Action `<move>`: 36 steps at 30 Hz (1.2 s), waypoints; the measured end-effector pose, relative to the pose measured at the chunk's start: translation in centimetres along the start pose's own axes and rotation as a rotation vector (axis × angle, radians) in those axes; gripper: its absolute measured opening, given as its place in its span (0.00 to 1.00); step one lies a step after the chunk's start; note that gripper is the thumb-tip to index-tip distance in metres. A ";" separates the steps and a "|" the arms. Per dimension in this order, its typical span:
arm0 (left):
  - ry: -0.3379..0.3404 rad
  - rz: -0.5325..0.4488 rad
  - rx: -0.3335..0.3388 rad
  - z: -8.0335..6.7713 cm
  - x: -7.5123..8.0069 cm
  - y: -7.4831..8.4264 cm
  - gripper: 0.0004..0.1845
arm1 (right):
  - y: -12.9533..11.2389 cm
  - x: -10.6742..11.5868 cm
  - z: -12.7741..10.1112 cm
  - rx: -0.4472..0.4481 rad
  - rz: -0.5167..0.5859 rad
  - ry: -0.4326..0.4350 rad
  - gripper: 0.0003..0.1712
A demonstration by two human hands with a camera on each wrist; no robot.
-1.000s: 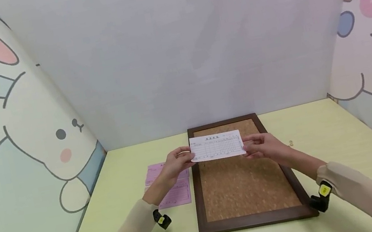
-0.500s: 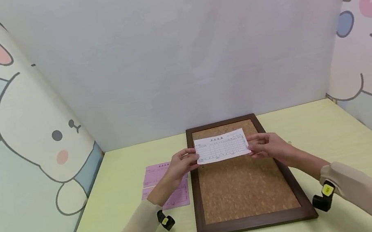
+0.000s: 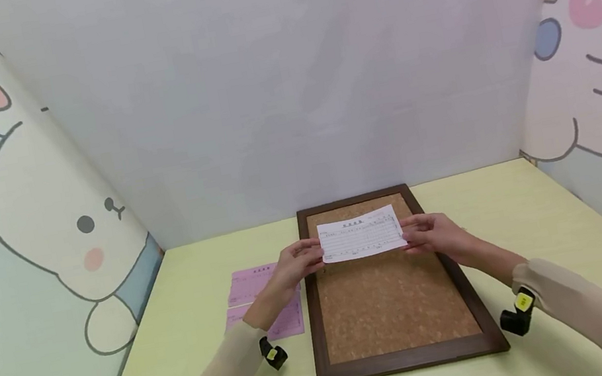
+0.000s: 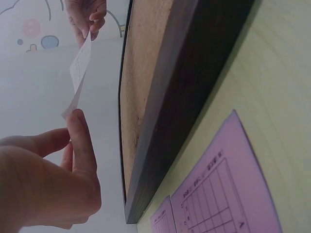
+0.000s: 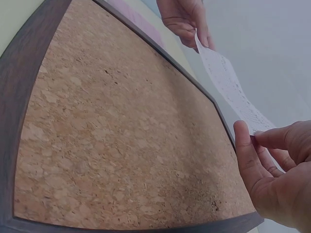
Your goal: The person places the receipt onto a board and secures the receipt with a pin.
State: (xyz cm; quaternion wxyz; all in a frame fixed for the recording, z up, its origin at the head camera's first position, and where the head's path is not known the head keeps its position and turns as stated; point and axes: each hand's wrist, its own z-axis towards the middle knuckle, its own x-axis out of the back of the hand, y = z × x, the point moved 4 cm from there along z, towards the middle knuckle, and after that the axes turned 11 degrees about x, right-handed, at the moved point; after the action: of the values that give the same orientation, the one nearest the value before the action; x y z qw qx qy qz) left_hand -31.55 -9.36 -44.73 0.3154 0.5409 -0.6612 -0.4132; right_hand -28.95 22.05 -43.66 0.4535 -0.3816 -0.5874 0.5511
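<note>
Hands hold white slip (image 3: 361, 234) above cork board (image 3: 390, 300).
Left hand (image 3: 294, 264) pinches its 9 o'clock edge, right hand (image 3: 436, 235) its 3 o'clock edge.

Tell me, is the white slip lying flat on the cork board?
No, the white slip is held in the air above the cork board, pinched by both hands.

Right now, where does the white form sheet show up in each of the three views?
Head: the white form sheet is at centre, held above the far end of the cork board by the left hand and the right hand.
Left wrist: upper left, seen edge-on.
Right wrist: upper right, running diagonally.
Shared landmark: the cork board's dark frame.
</note>
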 end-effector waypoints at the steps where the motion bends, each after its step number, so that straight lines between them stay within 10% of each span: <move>1: -0.010 0.001 -0.002 0.2 -0.1 -0.2 0.18 | 0.1 0.1 0.0 -0.004 0.000 0.007 0.30; 36: 0.051 0.022 0.004 4.7 1.6 0.9 0.16 | 1.0 -0.3 4.0 -0.062 0.001 0.107 0.27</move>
State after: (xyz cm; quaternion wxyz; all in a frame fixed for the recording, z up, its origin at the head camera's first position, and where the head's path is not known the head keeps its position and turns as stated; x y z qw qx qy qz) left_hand -36.34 -9.89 -46.11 0.3356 0.5445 -0.6598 -0.3945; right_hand -32.77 20.70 -44.61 0.4722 -0.4247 -0.5787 0.5116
